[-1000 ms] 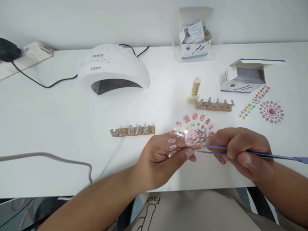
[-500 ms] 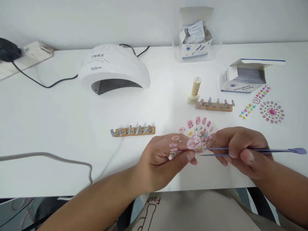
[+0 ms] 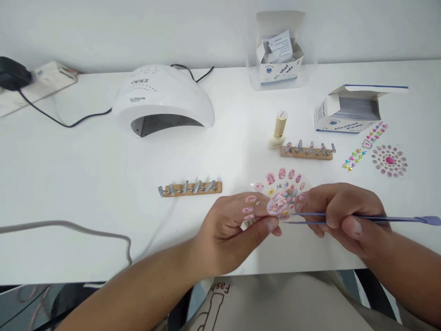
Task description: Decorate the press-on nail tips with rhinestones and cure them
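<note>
My left hand pinches the edge of a clear round sticker sheet covered with small pink stickers, held just above the white table. My right hand grips purple tweezers, their tips pointing left onto the sheet's middle near the large round sticker. The tweezers' rear end sticks out to the right.
A wooden strip of grey nail tips lies left of my hands, and a second strip lies behind them by a gold-capped bottle. Farther back are a white nail lamp, two alcohol pad boxes, gem sticker sheets and cables.
The sticker sheet has shifted slightly right and tilted in my left hand. The tweezers have levelled out, with their tips staying on the sheet's middle.
</note>
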### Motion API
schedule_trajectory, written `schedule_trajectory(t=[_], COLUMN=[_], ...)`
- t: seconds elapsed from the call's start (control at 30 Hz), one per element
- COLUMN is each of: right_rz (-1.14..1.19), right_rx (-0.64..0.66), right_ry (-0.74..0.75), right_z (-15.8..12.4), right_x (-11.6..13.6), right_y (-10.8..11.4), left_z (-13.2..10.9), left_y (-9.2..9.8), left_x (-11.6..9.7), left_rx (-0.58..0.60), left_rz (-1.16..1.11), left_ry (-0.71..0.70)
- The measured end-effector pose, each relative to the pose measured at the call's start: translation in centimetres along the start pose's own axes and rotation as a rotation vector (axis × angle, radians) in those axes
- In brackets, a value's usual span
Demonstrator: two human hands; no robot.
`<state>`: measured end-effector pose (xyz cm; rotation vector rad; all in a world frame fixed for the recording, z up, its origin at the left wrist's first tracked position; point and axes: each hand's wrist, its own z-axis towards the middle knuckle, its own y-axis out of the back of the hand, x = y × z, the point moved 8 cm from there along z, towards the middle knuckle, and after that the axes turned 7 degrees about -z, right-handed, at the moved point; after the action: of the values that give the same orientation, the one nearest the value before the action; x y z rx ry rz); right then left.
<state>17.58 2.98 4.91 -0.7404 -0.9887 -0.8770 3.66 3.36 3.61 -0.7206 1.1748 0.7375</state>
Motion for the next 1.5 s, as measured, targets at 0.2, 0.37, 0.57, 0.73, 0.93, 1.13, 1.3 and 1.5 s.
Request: schedule_trajectory(t=[0.2,0.37,0.57,0.73,0.93,1.13,1.3,1.5], right_rz=[0.053,0.048,-0.02,-0.001,0.043,0.09,0.055,-0.047], right_rx=[0.0,-0.02,0.007,0.002,0.007,0.014,-0.01,-0.015], right_ry=[0.0,0.025,0.017,0.016,-0.018,-0.006,0.045,0.048], right_z=[0.14,-0.03,-0.18,-0.06,0.11,0.14,-0.13,-0.25], right_x=[-0.09,-0.02,-0.03,-0.03,-0.36,-0.38,0.09,0.22], right_y=[0.03,0.14,0.1,0.09,-0.02,-0.16,0.19,0.17], left_z=[0.16,0.14,-0.15,-0.1,0.03,0.02,0.24,0.45], left_y=[-0.28,-0.19,-0.05,-0.12,-0.12,-0.3,-0.3,-0.37], left_x=[0.01,-0.17,0.03,0.02,-0.11,0.06,-0.04,-0.38], left_rx=[0.011,0.012,0.006,0.012,0.0,0.023,0.003,-0.01], left_rz=[-0.028,0.007,0.011,0.024,0.032,-0.009,-0.059,-0.046], left_ry=[0.018,0.013,-0.013,-0.007,-0.019,0.031,0.037,0.038])
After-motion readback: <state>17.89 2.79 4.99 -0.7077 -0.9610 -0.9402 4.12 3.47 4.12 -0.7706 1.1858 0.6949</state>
